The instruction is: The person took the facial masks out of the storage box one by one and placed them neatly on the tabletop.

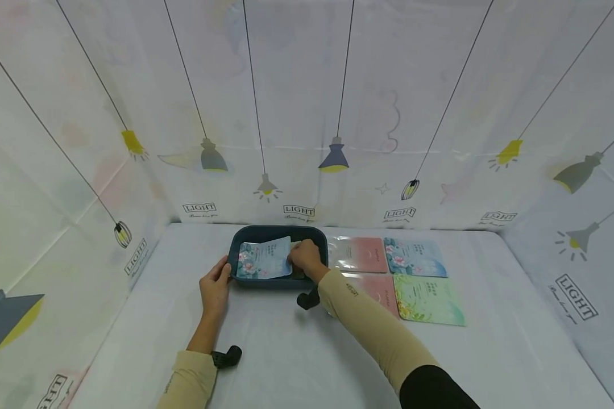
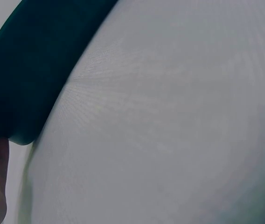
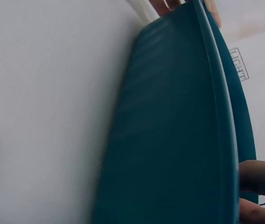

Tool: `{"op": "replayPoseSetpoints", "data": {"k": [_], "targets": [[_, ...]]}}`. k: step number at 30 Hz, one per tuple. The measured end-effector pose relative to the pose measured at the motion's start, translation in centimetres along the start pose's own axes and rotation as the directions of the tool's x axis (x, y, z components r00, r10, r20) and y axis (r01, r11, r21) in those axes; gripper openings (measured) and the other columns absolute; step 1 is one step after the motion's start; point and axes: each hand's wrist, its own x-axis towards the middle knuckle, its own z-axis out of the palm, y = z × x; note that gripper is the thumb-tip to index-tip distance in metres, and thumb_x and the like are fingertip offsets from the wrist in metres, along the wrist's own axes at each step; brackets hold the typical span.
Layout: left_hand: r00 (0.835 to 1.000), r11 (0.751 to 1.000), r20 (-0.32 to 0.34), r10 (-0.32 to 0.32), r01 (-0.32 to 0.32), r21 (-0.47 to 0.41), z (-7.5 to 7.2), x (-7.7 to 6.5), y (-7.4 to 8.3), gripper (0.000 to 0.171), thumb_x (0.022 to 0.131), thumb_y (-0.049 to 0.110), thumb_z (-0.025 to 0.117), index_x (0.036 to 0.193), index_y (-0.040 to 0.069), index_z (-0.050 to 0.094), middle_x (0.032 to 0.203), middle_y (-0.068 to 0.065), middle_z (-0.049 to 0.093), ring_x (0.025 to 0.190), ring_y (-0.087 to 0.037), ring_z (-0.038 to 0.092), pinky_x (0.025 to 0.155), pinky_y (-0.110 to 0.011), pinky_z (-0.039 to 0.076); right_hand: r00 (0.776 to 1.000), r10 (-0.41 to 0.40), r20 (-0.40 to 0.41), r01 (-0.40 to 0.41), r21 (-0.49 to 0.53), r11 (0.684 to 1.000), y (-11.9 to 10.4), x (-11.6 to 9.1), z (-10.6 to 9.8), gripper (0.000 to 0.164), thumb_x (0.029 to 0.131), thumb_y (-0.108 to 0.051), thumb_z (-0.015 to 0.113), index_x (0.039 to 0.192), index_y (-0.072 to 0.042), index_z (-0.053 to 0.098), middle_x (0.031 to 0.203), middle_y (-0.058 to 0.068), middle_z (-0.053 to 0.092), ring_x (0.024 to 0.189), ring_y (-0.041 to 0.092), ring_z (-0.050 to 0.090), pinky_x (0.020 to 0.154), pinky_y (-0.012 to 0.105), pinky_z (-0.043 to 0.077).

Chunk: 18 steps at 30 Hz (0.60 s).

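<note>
A dark teal rectangular tray [image 1: 266, 283] stands on the white table. My left hand [image 1: 215, 289] grips its left end, thumb at the rim and fingers against the outer wall. In the tray lies a blue floral face mask packet [image 1: 266, 258], slightly tilted. My right hand [image 1: 305, 257] reaches in over the tray's right part, with curled fingers pinching the packet's right edge. Part of an olive-coloured packet [image 1: 298, 271] shows beneath this hand. In the right wrist view the tray wall [image 3: 170, 116] hides the right fingertips.
Right of the tray lie a pink packet [image 1: 360, 254], a second pink packet [image 1: 381, 289] partly behind the right sleeve, a blue packet [image 1: 415, 257] and a green packet [image 1: 428, 299]. A printed cloth wall [image 1: 307, 113] closes off the table's back and sides.
</note>
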Motion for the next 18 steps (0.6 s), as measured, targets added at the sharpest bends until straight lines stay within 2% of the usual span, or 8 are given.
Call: {"op": "replayPoseSetpoints", "data": {"k": [3, 6, 8, 11, 18], "targets": [[1.000, 1.000, -0.003, 0.003, -0.003, 0.008, 0.0, 0.0, 0.0, 0.041, 0.101, 0.022, 0.053, 0.137, 0.002, 0.054, 0.143, -0.013, 0.054, 0.129, -0.025, 0.055, 0.084, -0.008, 0.052, 1.000, -0.011, 0.002, 0.011, 0.037, 0.999, 0.0, -0.2, 0.1, 0.007, 0.075, 0.007, 0.067, 0.076, 0.000, 0.069, 0.074, 0.009, 0.066, 0.052, 0.014, 0.055, 0.043, 0.025, 0.047], [1.000, 1.000, -0.003, 0.000, 0.000, 0.006, 0.0, 0.0, 0.0, 0.041, 0.101, 0.022, 0.053, 0.137, 0.002, 0.054, 0.142, -0.013, 0.055, 0.128, -0.025, 0.055, 0.083, -0.008, 0.052, 1.000, -0.017, 0.007, 0.016, 0.089, 0.996, 0.1, -0.2, 0.1, 0.018, 0.075, 0.008, 0.068, 0.092, 0.004, 0.072, 0.093, 0.016, 0.071, 0.064, 0.019, 0.066, 0.053, 0.029, 0.058], [1.000, 1.000, -0.003, 0.000, 0.000, 0.001, 0.0, 0.0, 0.0, 0.041, 0.101, 0.022, 0.053, 0.137, 0.002, 0.054, 0.142, -0.014, 0.055, 0.128, -0.025, 0.055, 0.083, -0.008, 0.052, 1.000, -0.016, 0.013, 0.015, 0.116, 0.993, 0.1, -0.2, 0.1, 0.021, 0.076, 0.008, 0.069, 0.097, 0.006, 0.071, 0.100, 0.019, 0.071, 0.071, 0.022, 0.071, 0.062, 0.033, 0.062], [1.000, 1.000, -0.006, -0.002, 0.002, -0.003, 0.0, 0.0, 0.0, 0.040, 0.101, 0.021, 0.053, 0.137, 0.003, 0.055, 0.142, -0.013, 0.055, 0.127, -0.025, 0.055, 0.082, -0.007, 0.052, 1.000, -0.005, 0.021, 0.002, 0.149, 0.989, 0.1, -0.1, 0.0, 0.022, 0.077, 0.008, 0.070, 0.098, 0.006, 0.071, 0.102, 0.019, 0.071, 0.074, 0.023, 0.072, 0.066, 0.035, 0.062], [1.000, 1.000, -0.002, 0.007, -0.007, -0.005, 0.1, 0.0, 0.1, 0.041, 0.102, 0.022, 0.052, 0.138, 0.002, 0.053, 0.143, -0.015, 0.054, 0.127, -0.026, 0.055, 0.080, -0.004, 0.051, 0.997, -0.003, 0.077, -0.017, 0.261, 0.965, 0.0, -0.1, -0.9, 0.023, 0.078, 0.008, 0.068, 0.101, 0.008, 0.071, 0.102, 0.020, 0.072, 0.067, 0.017, 0.068, 0.064, 0.033, 0.062]]}}
